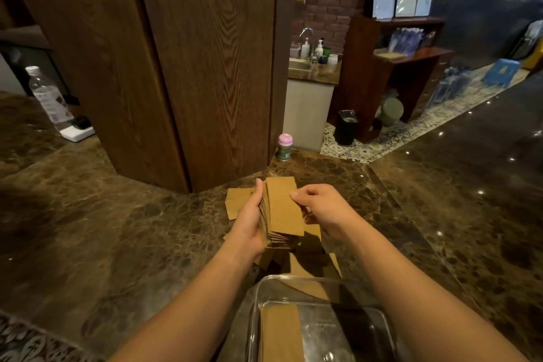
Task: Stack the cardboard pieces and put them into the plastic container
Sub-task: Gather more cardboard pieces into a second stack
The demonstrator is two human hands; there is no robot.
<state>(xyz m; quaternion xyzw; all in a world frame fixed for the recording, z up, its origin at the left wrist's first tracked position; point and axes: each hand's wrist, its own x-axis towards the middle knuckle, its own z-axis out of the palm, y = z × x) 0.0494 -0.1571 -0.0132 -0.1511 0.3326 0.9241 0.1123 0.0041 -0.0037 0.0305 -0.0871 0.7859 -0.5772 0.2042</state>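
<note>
- The left hand (249,220) grips a thick stack of cardboard pieces (282,211) from its left side, fingers curled over the far edge, holding it tilted above the counter.
- The right hand (320,209) is at the stack's right edge, fingers curled, thumb and forefinger seemingly pinching or squaring the top piece; the exact contact is hard to tell.
- Loose cardboard pieces (238,203) lie on the counter beneath and around the stack, some to the far left, more on the near side towards the plastic container (379,317).
- The clear container sits at the near edge, just in front of the person, with one cardboard piece (279,332) already inside along its left side.
- Risk: the stack is held from one side and tilted, so a loosened grip would probably let the pieces fan out and slide onto the counter.
- Risk: uneven edges could catch on the container's rim on the way in.
- The counter (117,229) is polished brown marble, glossy and likely slippery for flat card.
- Beyond it stand a wooden pillar (191,67), a small pink-lidded jar (285,146), a water bottle (48,97) far left, and a sink (299,64) against a brick wall.
</note>
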